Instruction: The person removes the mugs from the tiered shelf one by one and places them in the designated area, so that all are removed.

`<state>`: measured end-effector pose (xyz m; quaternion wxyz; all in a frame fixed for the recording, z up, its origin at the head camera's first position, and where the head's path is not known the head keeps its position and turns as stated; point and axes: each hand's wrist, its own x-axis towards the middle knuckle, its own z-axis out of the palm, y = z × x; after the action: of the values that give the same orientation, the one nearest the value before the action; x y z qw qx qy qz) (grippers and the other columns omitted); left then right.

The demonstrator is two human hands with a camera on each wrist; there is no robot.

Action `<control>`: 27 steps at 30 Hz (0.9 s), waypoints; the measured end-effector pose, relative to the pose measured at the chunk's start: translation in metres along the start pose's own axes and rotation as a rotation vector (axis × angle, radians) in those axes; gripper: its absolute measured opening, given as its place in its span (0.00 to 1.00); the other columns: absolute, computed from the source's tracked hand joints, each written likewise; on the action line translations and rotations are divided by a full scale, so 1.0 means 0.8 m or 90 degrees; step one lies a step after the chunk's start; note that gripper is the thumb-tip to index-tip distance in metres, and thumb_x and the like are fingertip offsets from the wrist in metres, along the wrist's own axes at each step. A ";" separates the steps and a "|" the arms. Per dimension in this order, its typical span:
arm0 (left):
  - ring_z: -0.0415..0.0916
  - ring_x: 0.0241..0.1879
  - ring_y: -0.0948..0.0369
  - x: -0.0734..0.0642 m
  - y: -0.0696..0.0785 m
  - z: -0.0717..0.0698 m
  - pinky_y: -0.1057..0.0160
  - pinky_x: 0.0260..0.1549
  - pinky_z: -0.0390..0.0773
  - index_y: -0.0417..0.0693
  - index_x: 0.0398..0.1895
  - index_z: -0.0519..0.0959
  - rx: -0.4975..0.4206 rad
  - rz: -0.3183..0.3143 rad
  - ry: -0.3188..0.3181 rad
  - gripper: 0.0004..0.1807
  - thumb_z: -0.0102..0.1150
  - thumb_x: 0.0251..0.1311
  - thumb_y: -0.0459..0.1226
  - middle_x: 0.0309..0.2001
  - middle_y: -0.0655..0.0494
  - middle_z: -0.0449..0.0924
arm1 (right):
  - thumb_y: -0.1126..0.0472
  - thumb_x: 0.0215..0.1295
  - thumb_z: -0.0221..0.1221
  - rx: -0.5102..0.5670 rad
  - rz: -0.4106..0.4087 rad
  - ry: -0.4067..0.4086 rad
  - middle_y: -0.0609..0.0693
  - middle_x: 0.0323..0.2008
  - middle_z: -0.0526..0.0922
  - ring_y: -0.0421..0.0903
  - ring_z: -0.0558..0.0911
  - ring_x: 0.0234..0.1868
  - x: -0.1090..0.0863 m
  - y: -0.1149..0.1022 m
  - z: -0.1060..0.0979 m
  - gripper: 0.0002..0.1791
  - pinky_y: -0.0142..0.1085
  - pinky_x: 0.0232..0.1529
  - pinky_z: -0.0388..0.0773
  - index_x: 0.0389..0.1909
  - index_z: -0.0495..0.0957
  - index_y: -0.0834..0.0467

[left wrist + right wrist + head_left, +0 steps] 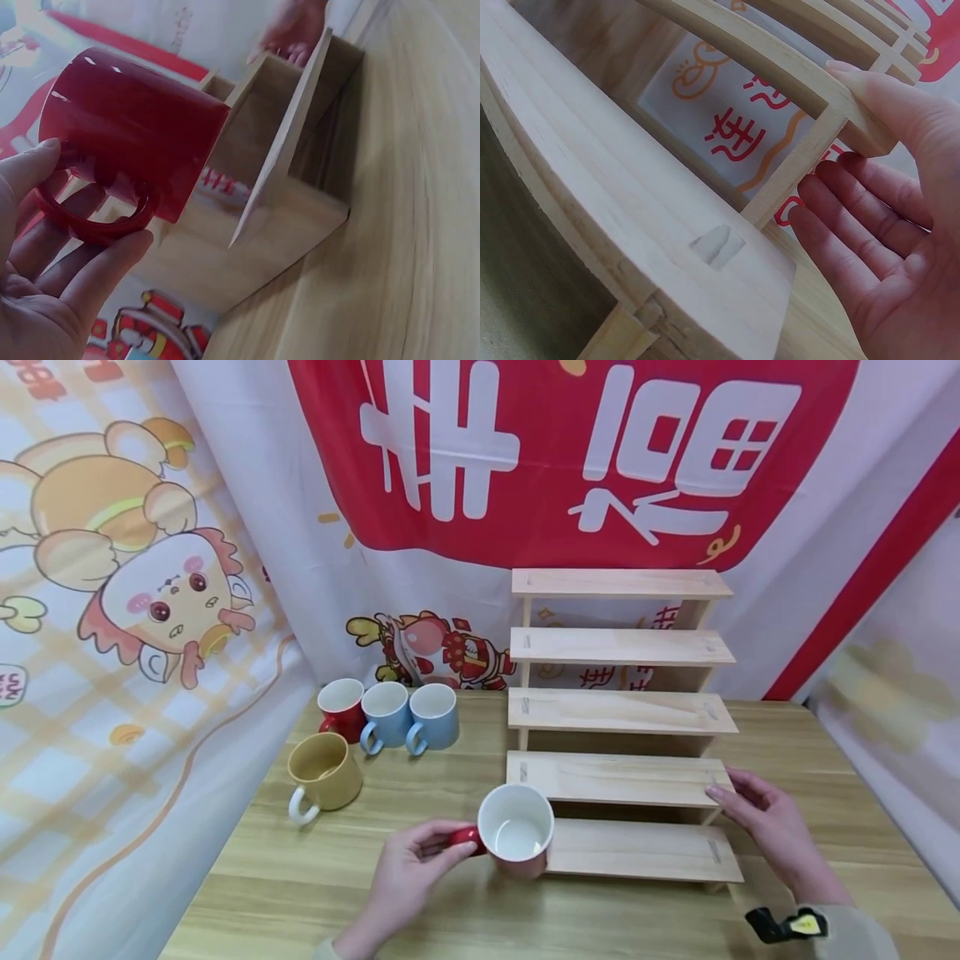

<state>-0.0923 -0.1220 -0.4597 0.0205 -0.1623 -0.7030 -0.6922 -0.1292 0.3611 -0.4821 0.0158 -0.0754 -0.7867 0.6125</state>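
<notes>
My left hand point(408, 872) grips a red mug point(135, 124) by its handle point(101, 225), thumb and fingers around the loop. White inside, the mug is held in front of the left end of the lowest step of a pale wooden stepped shelf point(622, 710). In the left wrist view its wall stands off from the wood behind it. My right hand point(772, 831) holds the right end of the second step point(615, 778) from the bottom, the thumb point(862, 86) on top of the board and the other fingers curled below its end.
Back left on the wooden table point(420, 927) stand another red mug point(345, 722), two light blue mugs point(390, 731) and a mustard mug point(337, 783) with a white handle. Printed cloth point(450, 560) hangs behind the shelf and along both sides.
</notes>
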 end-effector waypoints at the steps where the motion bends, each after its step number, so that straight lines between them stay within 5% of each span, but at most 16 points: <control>1: 0.87 0.42 0.54 -0.001 0.001 -0.004 0.56 0.42 0.86 0.34 0.45 0.85 0.003 0.000 0.007 0.12 0.71 0.59 0.29 0.41 0.45 0.88 | 0.54 0.73 0.64 0.006 0.001 0.000 0.35 0.48 0.76 0.30 0.77 0.46 0.000 0.000 0.000 0.33 0.24 0.45 0.80 0.70 0.65 0.67; 10: 0.87 0.41 0.54 -0.006 0.005 -0.044 0.56 0.41 0.86 0.33 0.44 0.85 0.035 0.001 0.078 0.11 0.70 0.57 0.25 0.40 0.45 0.88 | 0.51 0.73 0.62 -0.029 0.010 -0.002 0.36 0.49 0.75 0.29 0.77 0.47 -0.001 0.000 0.001 0.39 0.25 0.46 0.80 0.73 0.59 0.71; 19: 0.88 0.39 0.56 0.003 0.013 -0.090 0.56 0.36 0.86 0.25 0.43 0.82 0.026 0.059 0.223 0.10 0.65 0.58 0.18 0.40 0.46 0.88 | 0.50 0.74 0.62 -0.036 0.026 -0.009 0.38 0.51 0.73 0.29 0.76 0.47 -0.001 -0.001 0.001 0.42 0.25 0.47 0.80 0.75 0.55 0.71; 23: 0.87 0.41 0.57 0.006 0.010 -0.101 0.56 0.37 0.85 0.25 0.46 0.82 0.024 0.044 0.290 0.11 0.65 0.59 0.18 0.41 0.48 0.88 | 0.51 0.74 0.62 -0.027 0.021 -0.008 0.38 0.51 0.73 0.29 0.77 0.47 -0.001 -0.001 0.001 0.42 0.24 0.47 0.80 0.74 0.55 0.72; 27: 0.87 0.41 0.61 0.005 0.000 -0.102 0.61 0.38 0.85 0.29 0.45 0.84 0.081 0.030 0.363 0.10 0.68 0.59 0.22 0.41 0.46 0.88 | 0.50 0.74 0.62 -0.031 0.019 -0.007 0.40 0.52 0.73 0.30 0.76 0.47 0.000 -0.003 0.001 0.42 0.24 0.47 0.80 0.75 0.55 0.72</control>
<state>-0.1124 -0.2015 -0.4553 0.2434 0.0242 -0.7068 -0.6638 -0.1291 0.3599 -0.4802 0.0006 -0.0843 -0.8003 0.5936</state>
